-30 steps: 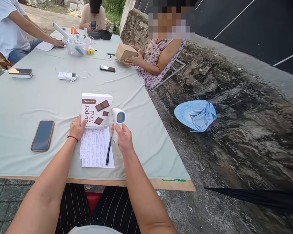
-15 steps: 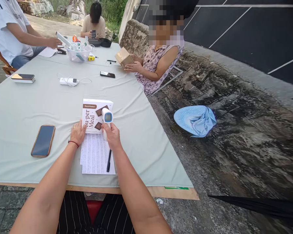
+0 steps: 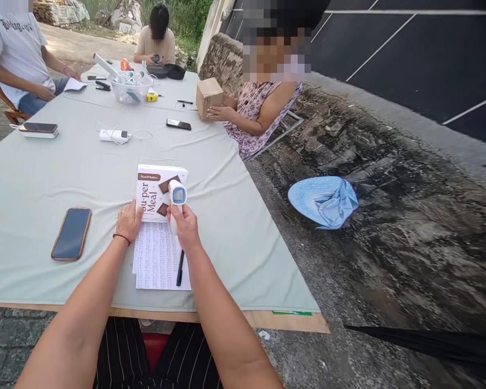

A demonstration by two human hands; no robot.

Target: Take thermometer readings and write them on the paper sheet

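Note:
My right hand [image 3: 186,224] is closed round the handle of a white infrared thermometer [image 3: 179,194], its blue-rimmed screen facing me. The thermometer is over the right part of a white food box [image 3: 149,192] with brown pictures and the words "NutriMotion" and "Meal". My left hand [image 3: 128,220] grips the lower left edge of this box, some fingers hidden along its side. Sheets of paper [image 3: 156,265] covered in small writing lie partly under the box. A black pen [image 3: 180,268] rests on the sheets below my right hand.
A phone [image 3: 72,234] lies left of my hands on the cloth-covered table [image 3: 32,189]. Farther off are a white power strip [image 3: 112,135], another phone [image 3: 179,124] and a plastic basket [image 3: 125,94]. Three people sit around; one holds a cardboard box [image 3: 209,98]. A blue hat [image 3: 324,202] is on the ground.
My hands, the thermometer and the food box hardly move. The person at right has turned the cardboard box upright. The person at left has leaned back, drawing a hand away from the basket.

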